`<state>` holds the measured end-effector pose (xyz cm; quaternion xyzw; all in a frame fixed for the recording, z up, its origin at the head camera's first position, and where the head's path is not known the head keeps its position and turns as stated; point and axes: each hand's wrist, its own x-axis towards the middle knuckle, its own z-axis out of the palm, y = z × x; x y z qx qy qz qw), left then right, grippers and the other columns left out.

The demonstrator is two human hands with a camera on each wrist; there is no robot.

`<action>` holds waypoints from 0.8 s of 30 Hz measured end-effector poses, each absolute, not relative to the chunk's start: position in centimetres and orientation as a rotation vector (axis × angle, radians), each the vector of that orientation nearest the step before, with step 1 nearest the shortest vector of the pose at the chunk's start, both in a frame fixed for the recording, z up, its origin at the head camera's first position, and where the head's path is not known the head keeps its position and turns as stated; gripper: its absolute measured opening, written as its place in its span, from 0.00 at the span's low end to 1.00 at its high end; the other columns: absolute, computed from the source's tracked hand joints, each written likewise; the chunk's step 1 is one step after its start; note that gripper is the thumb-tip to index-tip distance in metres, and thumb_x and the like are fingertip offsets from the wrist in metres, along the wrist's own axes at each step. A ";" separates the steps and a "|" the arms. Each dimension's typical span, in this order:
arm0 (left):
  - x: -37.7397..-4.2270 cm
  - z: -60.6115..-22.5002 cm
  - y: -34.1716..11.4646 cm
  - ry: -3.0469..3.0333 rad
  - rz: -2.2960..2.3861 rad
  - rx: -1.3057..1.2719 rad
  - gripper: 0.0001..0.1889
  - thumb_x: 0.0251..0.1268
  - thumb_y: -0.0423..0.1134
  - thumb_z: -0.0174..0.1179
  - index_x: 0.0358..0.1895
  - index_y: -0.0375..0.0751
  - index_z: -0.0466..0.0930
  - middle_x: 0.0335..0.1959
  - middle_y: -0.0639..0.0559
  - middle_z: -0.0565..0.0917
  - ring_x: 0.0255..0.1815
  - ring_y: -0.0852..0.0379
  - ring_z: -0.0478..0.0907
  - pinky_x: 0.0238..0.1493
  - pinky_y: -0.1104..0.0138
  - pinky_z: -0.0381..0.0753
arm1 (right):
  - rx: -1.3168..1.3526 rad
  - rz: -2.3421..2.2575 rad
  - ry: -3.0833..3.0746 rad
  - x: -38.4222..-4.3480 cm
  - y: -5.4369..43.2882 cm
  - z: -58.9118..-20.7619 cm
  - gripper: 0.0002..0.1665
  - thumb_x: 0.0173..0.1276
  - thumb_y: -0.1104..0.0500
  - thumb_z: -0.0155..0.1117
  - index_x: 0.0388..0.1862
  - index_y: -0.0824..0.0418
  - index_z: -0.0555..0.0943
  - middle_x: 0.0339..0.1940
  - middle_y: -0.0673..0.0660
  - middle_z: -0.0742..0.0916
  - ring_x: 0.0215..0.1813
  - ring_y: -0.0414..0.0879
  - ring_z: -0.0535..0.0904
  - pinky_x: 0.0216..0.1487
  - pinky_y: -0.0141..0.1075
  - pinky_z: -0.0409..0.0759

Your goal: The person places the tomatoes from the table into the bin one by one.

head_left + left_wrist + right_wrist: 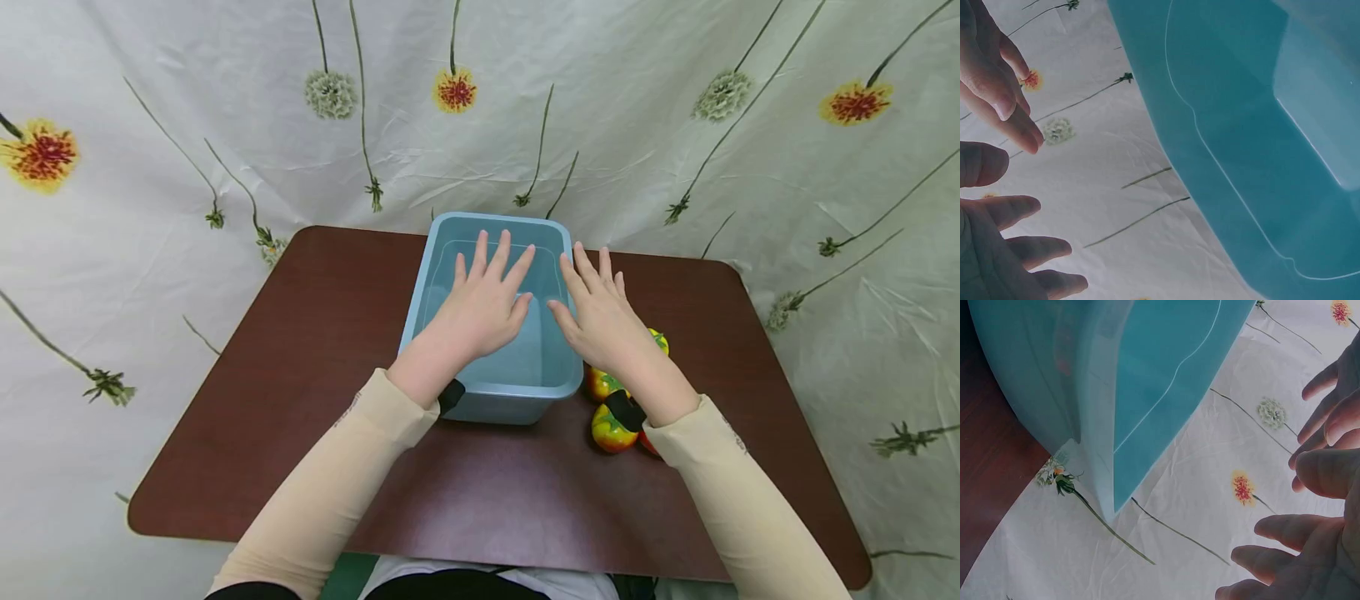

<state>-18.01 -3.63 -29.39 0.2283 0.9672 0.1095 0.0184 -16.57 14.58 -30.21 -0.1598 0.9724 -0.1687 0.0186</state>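
A light blue plastic bin (525, 358) stands on the table, its inside bare in the head view. Over the bin my left hand (487, 304) is held with fingers straight and spread, holding nothing. My right hand (600, 312) is spread the same way above the bin's right rim, also holding nothing. Both palms face away from the head camera. Red and yellow toy fruits (613, 429) with green tops lie to the right of the bin, partly hidden under my right wrist and forearm. In the left wrist view the bin wall (1222, 125) shows beside the fingers.
The dark reddish-brown table (300, 375) has rounded corners and reaches out on both sides of the bin. Behind it hangs a pale cloth (637, 167) printed with flowers and stems. The table's front edge is close to the person's body.
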 end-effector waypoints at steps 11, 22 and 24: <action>-17.9 -29.8 -3.6 2.984 0.380 0.724 0.31 0.80 0.48 0.38 0.81 0.50 0.43 0.81 0.40 0.39 0.81 0.36 0.30 0.76 0.39 0.44 | -0.495 -0.540 3.026 -16.7 14.7 -30.6 0.39 0.79 0.49 0.47 0.80 0.64 0.48 0.82 0.62 0.45 0.81 0.64 0.29 0.77 0.63 0.39; -16.9 -29.9 -4.3 2.983 0.476 0.743 0.32 0.79 0.49 0.41 0.80 0.49 0.44 0.81 0.40 0.42 0.81 0.36 0.34 0.76 0.39 0.46 | -0.519 -0.654 3.043 -16.5 15.2 -30.8 0.38 0.78 0.50 0.50 0.79 0.66 0.53 0.82 0.63 0.48 0.81 0.64 0.32 0.77 0.62 0.40; -16.6 -29.9 -4.7 2.994 0.496 0.745 0.32 0.79 0.49 0.42 0.80 0.48 0.45 0.81 0.39 0.44 0.81 0.36 0.36 0.75 0.39 0.47 | -0.522 -0.687 3.048 -16.4 15.3 -30.9 0.38 0.78 0.51 0.51 0.79 0.66 0.54 0.82 0.64 0.50 0.81 0.64 0.34 0.77 0.61 0.40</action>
